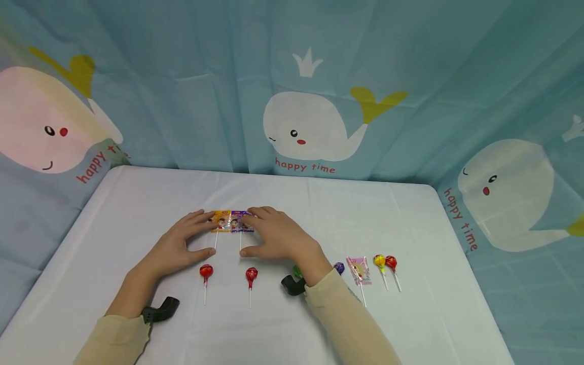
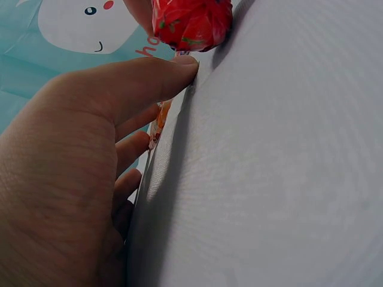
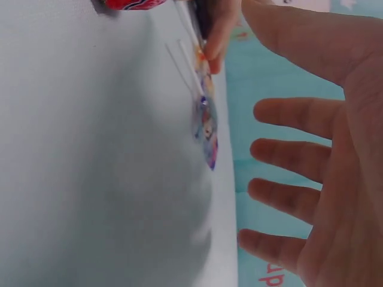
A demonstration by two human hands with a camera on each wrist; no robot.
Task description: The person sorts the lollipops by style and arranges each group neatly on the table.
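Observation:
Two flat-wrapped lollipops lie side by side on the table, an orange one (image 1: 222, 221) and a purple one (image 1: 236, 223), white sticks toward me. Around the orange one's left edge is my left hand (image 1: 180, 243), its fingertips at the wrapper and its thumb by the stick. Over the purple one's right side hovers my right hand (image 1: 280, 234); the right wrist view shows its fingers spread with nothing between them. Nearer me lie two round red lollipops, one on the left (image 1: 206, 271) and one on the right (image 1: 251, 274).
Right of my right forearm lie a purple lollipop (image 1: 339, 267), a pink flat-wrapped one (image 1: 359, 270), a yellow one (image 1: 379, 261) and another red one (image 1: 391, 262). A green lollipop (image 1: 297, 272) is partly hidden by my right wrist. Whale-print curtains surround the white table (image 1: 182, 187).

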